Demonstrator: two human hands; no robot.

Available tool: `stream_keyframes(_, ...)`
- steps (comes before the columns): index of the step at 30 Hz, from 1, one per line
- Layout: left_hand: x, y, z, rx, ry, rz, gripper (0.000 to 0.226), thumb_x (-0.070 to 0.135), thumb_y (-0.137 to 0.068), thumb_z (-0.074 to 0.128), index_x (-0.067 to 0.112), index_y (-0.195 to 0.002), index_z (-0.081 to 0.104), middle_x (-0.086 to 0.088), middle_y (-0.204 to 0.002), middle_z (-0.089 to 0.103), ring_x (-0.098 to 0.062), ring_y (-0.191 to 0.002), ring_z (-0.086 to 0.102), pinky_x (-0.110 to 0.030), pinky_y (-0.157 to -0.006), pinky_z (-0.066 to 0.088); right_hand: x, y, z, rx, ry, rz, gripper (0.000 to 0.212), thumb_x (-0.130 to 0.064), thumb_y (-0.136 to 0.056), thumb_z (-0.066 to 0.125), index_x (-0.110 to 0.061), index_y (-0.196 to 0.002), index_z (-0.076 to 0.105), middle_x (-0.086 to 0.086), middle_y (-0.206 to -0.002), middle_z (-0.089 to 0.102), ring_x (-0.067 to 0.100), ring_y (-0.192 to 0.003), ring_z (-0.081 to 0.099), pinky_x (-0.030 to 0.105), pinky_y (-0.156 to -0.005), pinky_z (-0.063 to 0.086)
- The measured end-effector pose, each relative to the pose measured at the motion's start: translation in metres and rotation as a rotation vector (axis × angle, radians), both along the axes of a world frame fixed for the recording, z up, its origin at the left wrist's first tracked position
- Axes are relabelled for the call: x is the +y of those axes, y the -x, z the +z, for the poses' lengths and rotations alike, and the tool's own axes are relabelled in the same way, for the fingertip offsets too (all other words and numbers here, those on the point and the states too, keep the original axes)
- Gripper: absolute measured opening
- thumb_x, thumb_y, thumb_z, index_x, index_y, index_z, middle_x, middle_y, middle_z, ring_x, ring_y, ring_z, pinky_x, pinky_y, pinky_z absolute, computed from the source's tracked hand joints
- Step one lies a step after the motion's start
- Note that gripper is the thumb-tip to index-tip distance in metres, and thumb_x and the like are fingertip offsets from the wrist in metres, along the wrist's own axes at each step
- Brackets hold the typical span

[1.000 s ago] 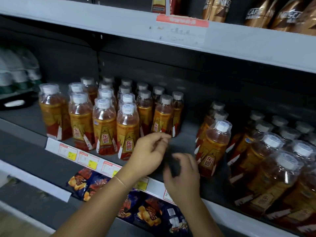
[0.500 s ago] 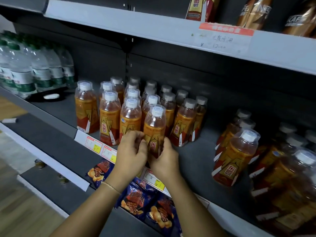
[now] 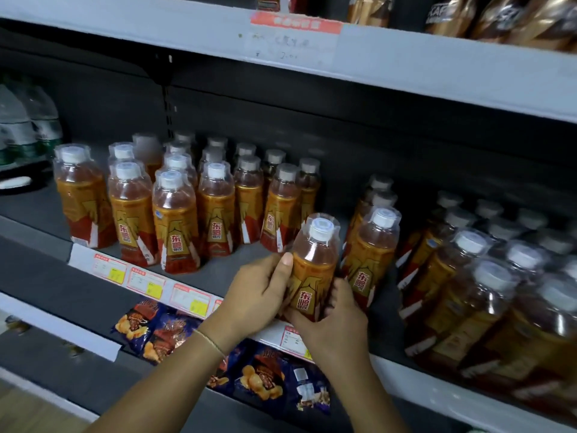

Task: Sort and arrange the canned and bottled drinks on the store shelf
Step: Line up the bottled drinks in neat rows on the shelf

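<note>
Left hand (image 3: 259,295) and right hand (image 3: 331,329) clasp one energy-drink bottle (image 3: 313,270), long axis near upright, in gap right of main bottle block (image 3: 175,220); left hand nearer block.

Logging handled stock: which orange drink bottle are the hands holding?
The bottle alone at the front edge of the shelf: left hand and right hand both grip it; all others stand untouched.

Looks forward and down from head height, wide-angle, near the dark grey metal store shelf (image 3: 34,214). Faces its back wall, with the pale grey upper shelf edge (image 3: 406,67) slanting across the top.
</note>
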State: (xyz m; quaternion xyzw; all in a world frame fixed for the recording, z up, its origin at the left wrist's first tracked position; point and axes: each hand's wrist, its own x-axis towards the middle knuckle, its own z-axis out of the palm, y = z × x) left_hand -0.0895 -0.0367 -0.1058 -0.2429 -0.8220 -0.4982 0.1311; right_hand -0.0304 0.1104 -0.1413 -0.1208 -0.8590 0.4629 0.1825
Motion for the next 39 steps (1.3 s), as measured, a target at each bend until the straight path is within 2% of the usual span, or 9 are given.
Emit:
stream_keyframes(8,0.051,-0.010,-0.003,0.028,0.001,-0.085,0.055,0.055,-0.098,0.028,0.015,-0.088,0.064,0.001,-0.081,0.068,-0.011,-0.079,0.063,-0.040,-0.072,0.049,0.035,-0.030,0.001,0.009,-0.046,-0.133,0.090,-0.050,-0.071,0.081,-0.028,-0.145,0.035,-0.006,-0.134,0.052,0.011,-0.116,0.056,0.034,-0.097,0.053)
stream_keyframes(15,0.068,-0.009,-0.001,0.042,-0.031,-0.128,0.057,0.053,-0.098,0.030,0.010,-0.076,0.060,-0.002,-0.072,0.064,-0.015,-0.072,0.061,-0.043,-0.068,0.048,0.041,-0.037,0.002,0.036,-0.018,-0.186,0.083,-0.041,-0.072,0.082,-0.022,-0.142,0.042,-0.003,-0.128,0.054,0.002,-0.101,0.058,0.004,-0.073,0.046)
stream_keyframes(20,0.069,-0.009,-0.005,0.008,-0.078,-0.193,0.064,0.059,-0.096,0.030,0.006,-0.080,0.062,-0.006,-0.074,0.065,-0.020,-0.075,0.062,-0.045,-0.070,0.049,0.040,-0.041,0.002,0.045,-0.023,-0.211,0.084,-0.044,-0.070,0.081,-0.023,-0.141,0.042,-0.002,-0.125,0.054,0.011,-0.104,0.061,0.031,-0.089,0.056)
stream_keyframes(27,0.074,-0.008,-0.007,0.026,-0.089,-0.217,0.050,0.048,-0.101,0.034,0.015,-0.071,0.055,0.001,-0.066,0.059,-0.012,-0.067,0.058,-0.039,-0.064,0.048,0.044,-0.040,-0.002,0.074,0.001,-0.227,0.087,-0.048,-0.067,0.079,-0.025,-0.141,0.039,-0.003,-0.125,0.052,0.014,-0.107,0.060,0.037,-0.089,0.056)
stream_keyframes(29,0.076,-0.002,-0.008,-0.020,-0.138,-0.184,0.048,0.045,-0.101,0.036,0.020,-0.062,0.048,0.003,-0.059,0.053,-0.008,-0.059,0.051,-0.029,-0.058,0.044,0.044,-0.040,-0.003,0.085,-0.008,-0.229,0.088,-0.050,-0.069,0.080,-0.025,-0.142,0.037,-0.003,-0.128,0.051,0.014,-0.110,0.059,0.033,-0.089,0.056)
stream_keyframes(31,0.080,0.008,-0.009,-0.029,-0.181,-0.106,0.046,0.040,-0.102,0.040,0.024,-0.061,0.050,0.005,-0.059,0.055,-0.007,-0.059,0.051,-0.022,-0.057,0.041,0.044,-0.041,-0.005,0.090,-0.004,-0.234,0.089,-0.049,-0.071,0.081,-0.025,-0.144,0.037,-0.003,-0.131,0.050,0.011,-0.110,0.059,0.017,-0.084,0.052)
stream_keyframes(34,0.092,0.034,-0.009,-0.140,-0.191,-0.085,0.039,0.036,-0.103,0.043,0.009,-0.085,0.064,-0.006,-0.081,0.067,-0.013,-0.079,0.061,-0.030,-0.075,0.048,0.044,-0.042,-0.006,0.083,0.004,-0.237,0.090,-0.048,-0.073,0.081,-0.025,-0.146,0.036,-0.004,-0.135,0.048,0.007,-0.108,0.059,0.007,-0.079,0.046)
stream_keyframes(37,0.112,0.067,-0.008,-0.446,-0.299,-0.208,0.030,0.041,-0.102,0.043,0.020,-0.114,0.061,-0.002,-0.116,0.066,-0.015,-0.111,0.059,-0.038,-0.103,0.043,0.043,-0.043,-0.005,0.092,0.017,-0.232,0.088,-0.048,-0.073,0.081,-0.028,-0.146,0.036,-0.004,-0.135,0.047,0.008,-0.110,0.059,0.020,-0.088,0.053)
stream_keyframes(39,0.128,0.086,-0.010,-0.600,-0.382,-0.250,0.043,0.046,-0.102,0.041,0.020,-0.135,0.051,-0.003,-0.138,0.055,-0.019,-0.130,0.048,-0.044,-0.114,0.033,0.043,-0.044,-0.005,0.091,0.011,-0.241,0.088,-0.048,-0.072,0.082,-0.029,-0.145,0.036,-0.005,-0.135,0.047,0.010,-0.113,0.059,0.026,-0.091,0.055)
